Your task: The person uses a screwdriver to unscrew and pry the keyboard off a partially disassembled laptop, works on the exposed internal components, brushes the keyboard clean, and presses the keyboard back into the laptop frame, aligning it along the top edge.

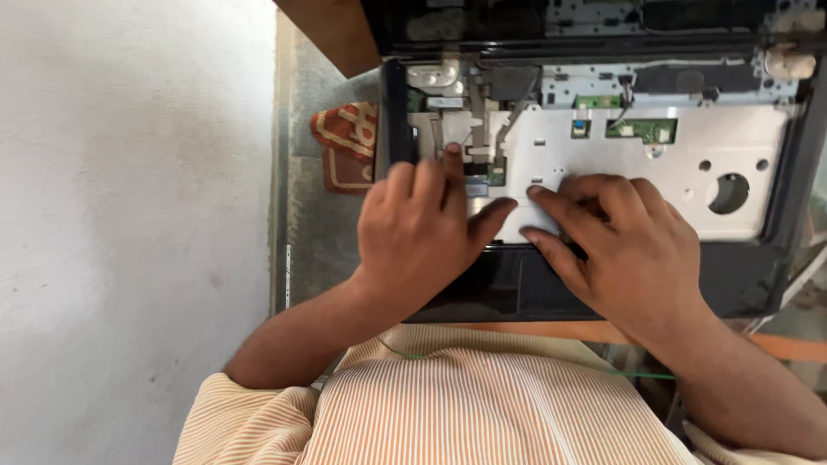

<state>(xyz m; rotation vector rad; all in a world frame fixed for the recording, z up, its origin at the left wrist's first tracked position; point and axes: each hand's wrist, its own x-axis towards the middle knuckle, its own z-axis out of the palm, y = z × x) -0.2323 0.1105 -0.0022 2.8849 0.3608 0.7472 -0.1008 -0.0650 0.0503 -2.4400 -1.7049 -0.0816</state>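
Note:
An opened black laptop (732, 275) lies in front of me with its keyboard removed, baring a silver metal plate (724, 142) with round holes and small green circuit boards (642, 129). My left hand (422, 232) rests on the plate's left part, fingers reaching toward flat ribbon cables (482, 129) and a small connector. My right hand (620, 241) presses its fingertips on the plate just right of the left hand. Whatever sits under the fingertips is hidden. Neither hand visibly holds anything.
The laptop's screen part (517, 26) lies flat at the top. A red and cream patterned cloth (345, 142) lies left of the laptop on a grey surface. A white wall (129, 215) fills the left. An orange table edge (792, 346) runs below the laptop.

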